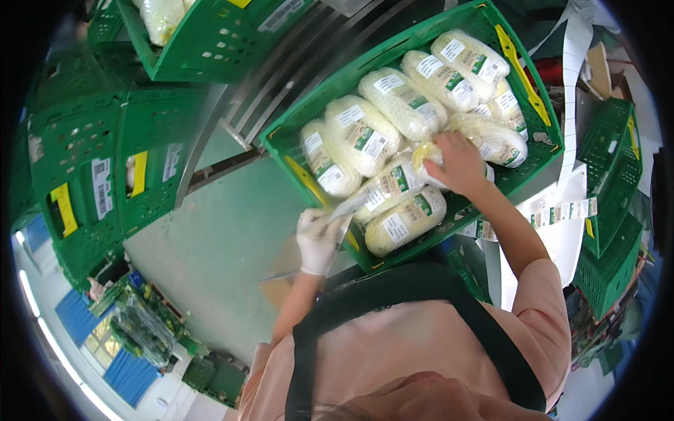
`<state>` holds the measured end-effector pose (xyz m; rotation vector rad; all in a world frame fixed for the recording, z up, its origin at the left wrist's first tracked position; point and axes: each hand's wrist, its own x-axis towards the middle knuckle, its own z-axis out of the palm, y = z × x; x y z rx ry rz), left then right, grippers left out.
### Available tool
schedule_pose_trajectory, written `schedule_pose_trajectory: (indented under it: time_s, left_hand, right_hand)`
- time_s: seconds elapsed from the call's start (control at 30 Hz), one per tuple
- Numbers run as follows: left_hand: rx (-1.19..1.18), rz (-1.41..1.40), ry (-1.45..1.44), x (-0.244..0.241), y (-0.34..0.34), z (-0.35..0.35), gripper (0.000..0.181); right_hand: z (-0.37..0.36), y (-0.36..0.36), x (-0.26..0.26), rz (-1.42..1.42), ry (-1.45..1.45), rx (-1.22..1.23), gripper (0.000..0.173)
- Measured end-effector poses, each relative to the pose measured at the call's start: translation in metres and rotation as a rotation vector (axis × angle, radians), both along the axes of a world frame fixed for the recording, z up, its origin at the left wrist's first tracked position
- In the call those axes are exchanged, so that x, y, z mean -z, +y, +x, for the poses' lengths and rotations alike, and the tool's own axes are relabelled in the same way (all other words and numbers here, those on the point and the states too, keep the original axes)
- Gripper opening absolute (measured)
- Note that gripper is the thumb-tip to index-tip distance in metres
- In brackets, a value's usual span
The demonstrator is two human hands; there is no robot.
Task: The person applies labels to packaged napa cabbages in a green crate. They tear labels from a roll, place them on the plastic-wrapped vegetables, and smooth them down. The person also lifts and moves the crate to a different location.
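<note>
In front of me a green plastic crate (295, 173) holds several napa cabbages (363, 134) in clear wrap and white foam netting. Printed labels are stuck on their sides. My left hand (317, 242), in a white glove, pinches a pale, blurred strip (350, 206) at the crate's near left corner. Bare, my right hand (459, 163) reaches into the crate with its fingers curled over the yellowish end of a wrapped cabbage (425, 154). Part of that cabbage is hidden under the hand. Two labelled cabbages (405, 221) lie along the near side.
Stacked green crates (79, 142) stand to the left, with another crate (221, 42) above holding wrapped produce. Metal rails (274, 94) run behind my crate. On the right hang a white paper strip (571, 100) and a strip of printed labels (563, 213), near more green crates (605, 173).
</note>
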<state>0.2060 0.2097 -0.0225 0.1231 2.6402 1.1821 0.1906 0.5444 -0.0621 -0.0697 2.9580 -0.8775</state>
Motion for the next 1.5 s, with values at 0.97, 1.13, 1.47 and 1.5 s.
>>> schedule_pose_trajectory:
  time_s: [0.97, 1.13, 1.47, 1.5]
  left_hand:
    - [-0.516, 0.524, -0.704, -0.007, 0.001, 0.002, 0.016]
    - [-0.581, 0.642, -0.765, -0.010, -0.023, 0.003, 0.023]
    - [-0.845, 0.694, -0.688, 0.026, -0.035, 0.042, 0.022]
    - [-0.867, 0.650, -0.690, 0.015, -0.030, 0.037, 0.022]
  right_hand:
    - [-0.080, 0.291, 0.073, 0.346, -0.360, 0.557, 0.055]
    - [-0.086, 0.303, 0.068, 0.119, -0.393, 0.590, 0.050]
    - [-0.085, 0.260, -0.018, -0.262, -0.447, 0.527, 0.030]
    - [-0.086, 0.257, -0.023, -0.287, -0.467, 0.529, 0.028]
